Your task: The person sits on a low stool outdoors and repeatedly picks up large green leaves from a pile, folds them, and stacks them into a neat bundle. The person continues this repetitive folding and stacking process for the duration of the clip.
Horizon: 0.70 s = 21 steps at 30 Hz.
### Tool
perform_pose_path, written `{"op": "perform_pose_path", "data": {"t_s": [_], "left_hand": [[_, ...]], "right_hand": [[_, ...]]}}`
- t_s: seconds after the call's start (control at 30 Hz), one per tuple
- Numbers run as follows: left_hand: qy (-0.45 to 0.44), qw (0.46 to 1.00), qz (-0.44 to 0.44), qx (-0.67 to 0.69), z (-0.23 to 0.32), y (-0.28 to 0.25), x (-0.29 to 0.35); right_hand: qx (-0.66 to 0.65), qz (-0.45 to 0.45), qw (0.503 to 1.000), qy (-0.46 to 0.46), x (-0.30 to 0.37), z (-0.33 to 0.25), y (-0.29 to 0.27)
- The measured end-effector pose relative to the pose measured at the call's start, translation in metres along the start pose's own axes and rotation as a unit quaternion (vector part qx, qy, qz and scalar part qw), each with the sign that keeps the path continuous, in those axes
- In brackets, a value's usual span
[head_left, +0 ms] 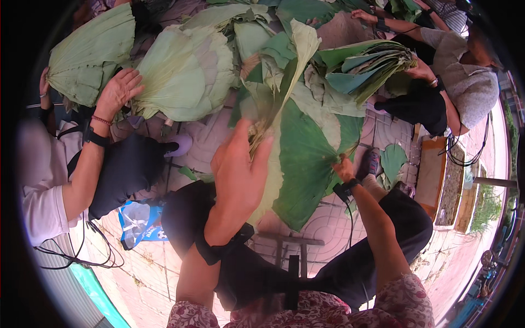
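Note:
My left hand (pixel 239 175) is closed around the gathered stem end of a bundle of pale, dry lotus leaves (pixel 298 54), raised in front of me and slightly blurred. Parts of the bundle fan up and hang down beyond my fingers. To the right, my right hand (pixel 343 168) pinches a large dark green lotus leaf (pixel 303 175) at its stem point. This leaf spreads leftward, partly behind the pale bundle. More pale leaves (pixel 322 117) lie just beyond it.
A person at left touches a fan of pale leaves (pixel 186 76); another fan (pixel 93 54) is beside it. The person at right grips a folded leaf bundle (pixel 366 68). A blue bag (pixel 139 224), low stool (pixel 287 240), loose leaf (pixel 392 161) and wooden box (pixel 437 175) stand around the paving.

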<state>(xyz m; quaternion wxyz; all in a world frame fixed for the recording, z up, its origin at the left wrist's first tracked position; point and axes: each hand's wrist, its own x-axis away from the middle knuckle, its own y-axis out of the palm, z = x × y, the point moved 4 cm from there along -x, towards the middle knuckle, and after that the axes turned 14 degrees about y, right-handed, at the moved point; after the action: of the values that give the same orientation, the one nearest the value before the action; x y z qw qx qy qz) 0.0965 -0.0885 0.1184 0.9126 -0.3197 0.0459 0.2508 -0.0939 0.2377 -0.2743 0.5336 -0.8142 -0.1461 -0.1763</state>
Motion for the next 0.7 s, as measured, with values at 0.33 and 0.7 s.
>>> {"op": "perform_pose_path", "data": {"t_s": [0.33,0.7], "left_hand": [[0.027,1.000,0.000,-0.011,-0.005,0.009,-0.012],[0.090,0.994,0.006,0.070,0.028,0.028,-0.009]], "right_hand": [[-0.045,-0.071,0.993,0.088,0.011,-0.001,0.027],[-0.120,-0.081,0.987,-0.073,0.068,-0.089,-0.020]]}}
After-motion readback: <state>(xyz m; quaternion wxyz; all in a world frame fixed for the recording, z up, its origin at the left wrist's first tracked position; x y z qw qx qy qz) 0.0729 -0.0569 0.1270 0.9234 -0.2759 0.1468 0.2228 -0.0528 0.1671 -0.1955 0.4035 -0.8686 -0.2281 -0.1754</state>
